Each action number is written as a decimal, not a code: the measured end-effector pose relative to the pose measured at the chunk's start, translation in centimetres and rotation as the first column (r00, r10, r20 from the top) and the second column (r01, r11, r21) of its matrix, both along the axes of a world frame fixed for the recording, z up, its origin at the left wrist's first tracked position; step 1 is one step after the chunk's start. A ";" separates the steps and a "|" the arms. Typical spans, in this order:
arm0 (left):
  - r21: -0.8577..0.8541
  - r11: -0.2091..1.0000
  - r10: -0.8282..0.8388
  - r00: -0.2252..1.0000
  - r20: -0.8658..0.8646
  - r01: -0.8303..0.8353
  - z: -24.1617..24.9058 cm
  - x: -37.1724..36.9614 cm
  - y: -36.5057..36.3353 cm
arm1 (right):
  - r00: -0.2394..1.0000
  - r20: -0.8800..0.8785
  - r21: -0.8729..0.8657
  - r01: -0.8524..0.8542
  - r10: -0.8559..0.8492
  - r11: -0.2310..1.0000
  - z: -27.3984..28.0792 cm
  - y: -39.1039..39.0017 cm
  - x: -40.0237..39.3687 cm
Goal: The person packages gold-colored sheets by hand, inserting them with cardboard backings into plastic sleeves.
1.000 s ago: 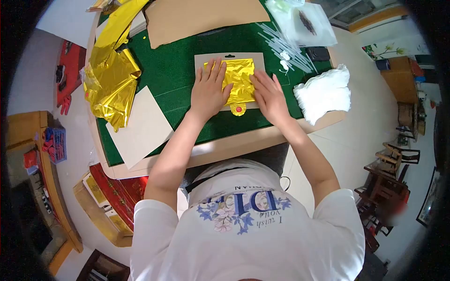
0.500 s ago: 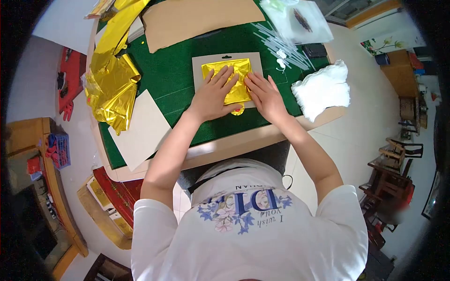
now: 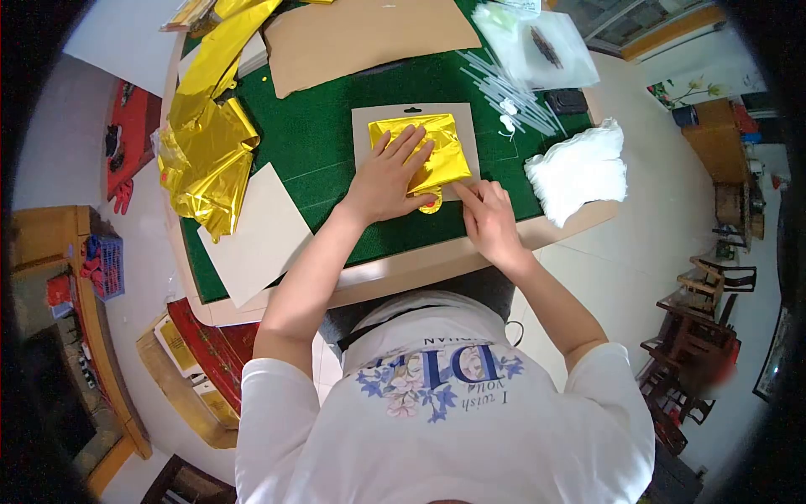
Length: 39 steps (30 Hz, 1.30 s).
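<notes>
A folded gold foil balloon (image 3: 447, 151) lies flat on a beige backing card (image 3: 362, 126) with a hang hole at its top edge. My left hand (image 3: 389, 172) rests on the foil, palm down with fingers spread. A small round gold tab (image 3: 431, 202) with a red mark sticks out below, beside my left thumb. My right hand (image 3: 494, 223) is at the lower right corner of the foil and card, its fingers curled together. What those fingers grip, if anything, is hidden.
More gold foil (image 3: 210, 160) is heaped at the left, by a loose beige card (image 3: 256, 239). Brown cardboard (image 3: 369, 38) lies at the back. White sticks (image 3: 512, 92), a plastic bag (image 3: 558, 50), a black box (image 3: 566, 102) and a white stack (image 3: 579, 172) are at the right on the green table (image 3: 315, 126).
My right hand has slid off the foil's right side toward me, to its lower right corner, and its fingers have curled. My left hand stays on the foil.
</notes>
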<state>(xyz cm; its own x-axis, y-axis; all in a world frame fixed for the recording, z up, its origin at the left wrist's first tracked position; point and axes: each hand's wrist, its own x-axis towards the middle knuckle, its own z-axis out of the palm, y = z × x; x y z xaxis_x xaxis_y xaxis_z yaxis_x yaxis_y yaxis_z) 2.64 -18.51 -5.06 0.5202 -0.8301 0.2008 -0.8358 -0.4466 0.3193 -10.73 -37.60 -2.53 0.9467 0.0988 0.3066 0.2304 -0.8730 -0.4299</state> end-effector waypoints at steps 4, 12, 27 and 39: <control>0.017 1.000 0.006 1.000 0.012 -0.006 -0.4 0.2 -0.1 | 1.000 -0.008 0.008 -0.002 0.002 1.000 0.3 0.2 0.3; 0.022 1.000 0.004 1.000 -0.014 -0.004 -0.4 0.2 0.0 | 0.990 -0.001 -0.115 -0.142 0.143 0.983 0.1 -1.6 -0.9; 0.010 1.000 0.016 1.000 0.010 -0.016 -0.5 0.2 -0.1 | 0.926 -0.192 0.057 -0.320 0.325 0.946 -0.2 -1.5 0.8; -0.020 1.000 0.009 1.000 0.022 -0.008 -0.7 0.3 -0.1 | 0.948 -0.122 -0.080 -0.306 0.296 0.949 -0.2 -1.5 1.7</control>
